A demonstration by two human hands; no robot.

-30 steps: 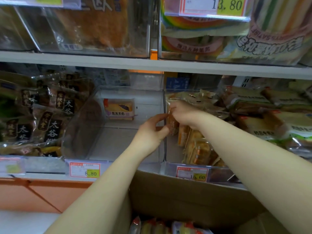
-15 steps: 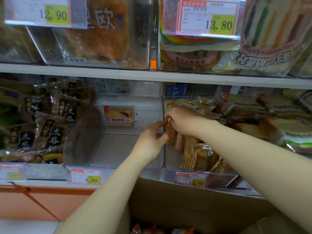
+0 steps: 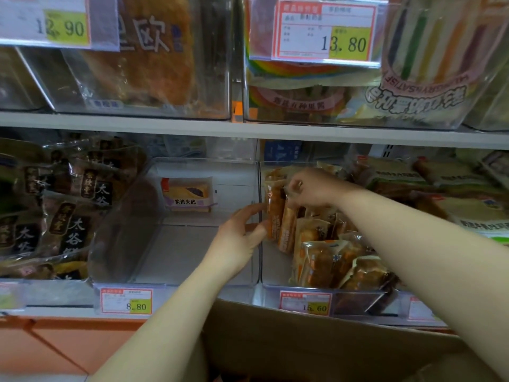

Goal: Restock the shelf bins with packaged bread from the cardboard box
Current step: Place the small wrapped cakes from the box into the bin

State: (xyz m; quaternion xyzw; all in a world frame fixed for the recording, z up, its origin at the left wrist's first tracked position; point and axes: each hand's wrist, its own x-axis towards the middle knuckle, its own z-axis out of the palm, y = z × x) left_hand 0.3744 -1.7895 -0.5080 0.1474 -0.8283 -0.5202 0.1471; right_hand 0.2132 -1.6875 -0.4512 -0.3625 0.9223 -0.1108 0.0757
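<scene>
**Bread restocked by hand:** A bread packet (image 3: 275, 208) is held upright at the far left corner of a clear shelf bin (image 3: 275, 271) tagged 15.60. Its top edge is pinched by the right hand (image 3: 311, 188), whose fingers are closed on the wrapper. The left hand (image 3: 239, 238) is curved against the packet's left side, at the wall shared with the neighbouring bin (image 3: 179, 255). Whether the packet is actually gripped by this hand cannot be told. More packets of the same bread (image 3: 330, 260) are seen leaning in the near part of the bin. A single purple-labelled packet (image 3: 190, 194) is stood at the far end of the neighbouring bin, tagged 8.80. The cardboard box (image 3: 303, 351) is seen nearest, beneath both forearms, its contents hidden. Dark-labelled packets (image 3: 68, 210) are stacked at far left.
</scene>
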